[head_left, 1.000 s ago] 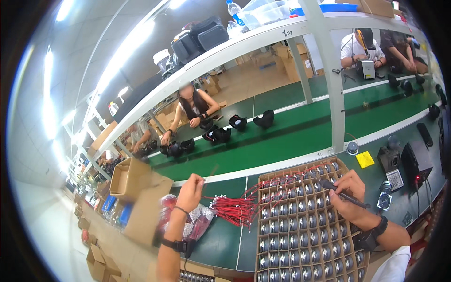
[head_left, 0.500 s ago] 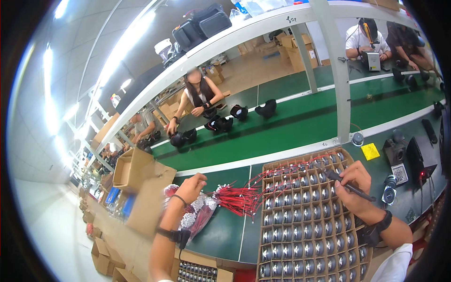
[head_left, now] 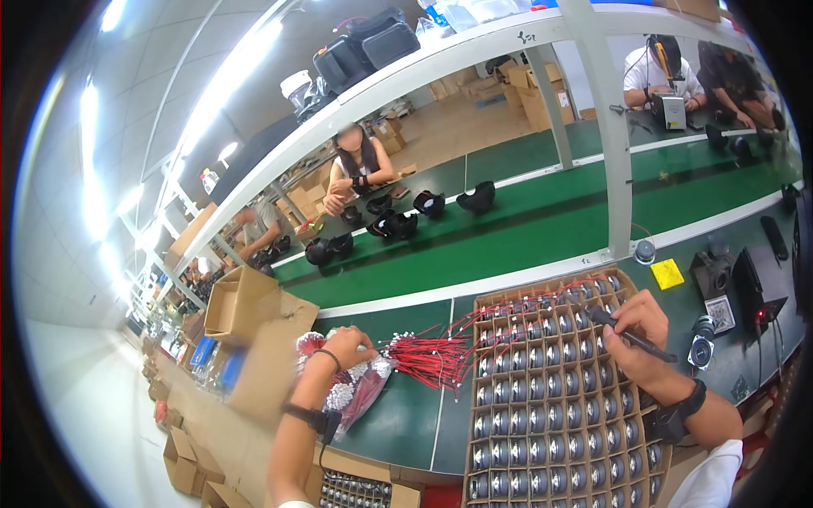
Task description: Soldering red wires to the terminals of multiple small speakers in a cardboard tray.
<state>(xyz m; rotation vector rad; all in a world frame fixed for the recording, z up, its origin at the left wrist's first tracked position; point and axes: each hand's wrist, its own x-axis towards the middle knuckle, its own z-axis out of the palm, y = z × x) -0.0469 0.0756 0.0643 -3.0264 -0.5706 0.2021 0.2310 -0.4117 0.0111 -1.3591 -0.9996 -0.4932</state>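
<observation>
My left hand (head_left: 347, 345) rests on a clear bag of red wires with white connectors (head_left: 356, 389) at the left of the green bench. A loose bundle of red wires (head_left: 428, 357) lies just right of it. My right hand (head_left: 637, 332) grips a black pen-like tool (head_left: 627, 333) over a brown cardboard tray (head_left: 542, 406) divided into cells. Several cells hold small round metal parts. Red wires trail across the tray's far rows.
An open cardboard box (head_left: 241, 300) stands to the left. A yellow pad (head_left: 666, 273) and black devices (head_left: 745, 284) sit at right. Beyond a green conveyor (head_left: 525, 229) with black objects, other people work at the line.
My left hand has dropped from mid-air onto the bag of wires. My right hand with the tool has stayed over the tray's far right cells.
</observation>
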